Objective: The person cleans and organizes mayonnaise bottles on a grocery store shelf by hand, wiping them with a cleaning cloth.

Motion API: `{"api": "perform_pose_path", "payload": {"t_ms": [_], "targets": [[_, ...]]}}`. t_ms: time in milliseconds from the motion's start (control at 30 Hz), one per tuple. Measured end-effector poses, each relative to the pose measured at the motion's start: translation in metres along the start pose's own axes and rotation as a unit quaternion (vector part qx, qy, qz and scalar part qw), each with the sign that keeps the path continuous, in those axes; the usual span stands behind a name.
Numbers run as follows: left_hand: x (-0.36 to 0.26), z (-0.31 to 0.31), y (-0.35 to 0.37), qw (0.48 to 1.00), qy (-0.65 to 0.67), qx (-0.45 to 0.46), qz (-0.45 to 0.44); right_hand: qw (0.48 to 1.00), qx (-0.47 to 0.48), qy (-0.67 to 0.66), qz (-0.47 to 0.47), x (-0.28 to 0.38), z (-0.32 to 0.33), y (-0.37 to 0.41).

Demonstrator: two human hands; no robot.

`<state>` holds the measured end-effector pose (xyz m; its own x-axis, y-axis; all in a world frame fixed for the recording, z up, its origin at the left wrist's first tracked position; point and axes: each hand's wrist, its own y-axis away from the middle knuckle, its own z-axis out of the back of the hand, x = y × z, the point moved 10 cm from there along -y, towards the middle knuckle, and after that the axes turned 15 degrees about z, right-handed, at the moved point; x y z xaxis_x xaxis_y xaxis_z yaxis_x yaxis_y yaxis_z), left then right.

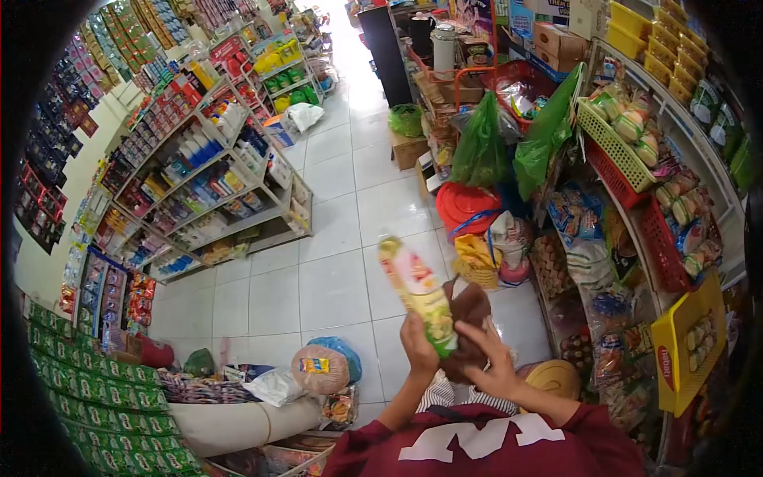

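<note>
My left hand (420, 343) is closed around the lower part of a tall plastic bottle (420, 290), which looks like cooking oil. The bottle is tilted, its top pointing up and to the left, and is slightly blurred. Its label is pink, yellow and green. A dark brown cloth (469, 306) is bunched against the bottle's right side. My right hand (494, 362) grips this cloth, with fingers reaching toward the bottle's base. Part of the cloth hangs below, between both hands.
Shelves of packaged goods (199, 175) stand at the left, with green sachets (103, 405) nearer me. To the right are baskets of bread (628, 127) and a yellow tray (687, 346). Green bags (481, 143) hang above a red lid (467, 208). White floor tiles (334, 278) lie ahead.
</note>
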<state>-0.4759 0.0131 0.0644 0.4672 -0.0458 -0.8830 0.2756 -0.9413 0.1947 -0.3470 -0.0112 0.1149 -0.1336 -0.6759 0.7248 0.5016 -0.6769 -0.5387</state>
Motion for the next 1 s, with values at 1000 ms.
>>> {"api": "perform_pose_path", "payload": {"t_ms": [1000], "targets": [[0.09,-0.061,0.017,0.75,-0.576,0.309,0.101,0.951,-0.187,-0.198,-0.145,-0.08,0.082,-0.018]]}}
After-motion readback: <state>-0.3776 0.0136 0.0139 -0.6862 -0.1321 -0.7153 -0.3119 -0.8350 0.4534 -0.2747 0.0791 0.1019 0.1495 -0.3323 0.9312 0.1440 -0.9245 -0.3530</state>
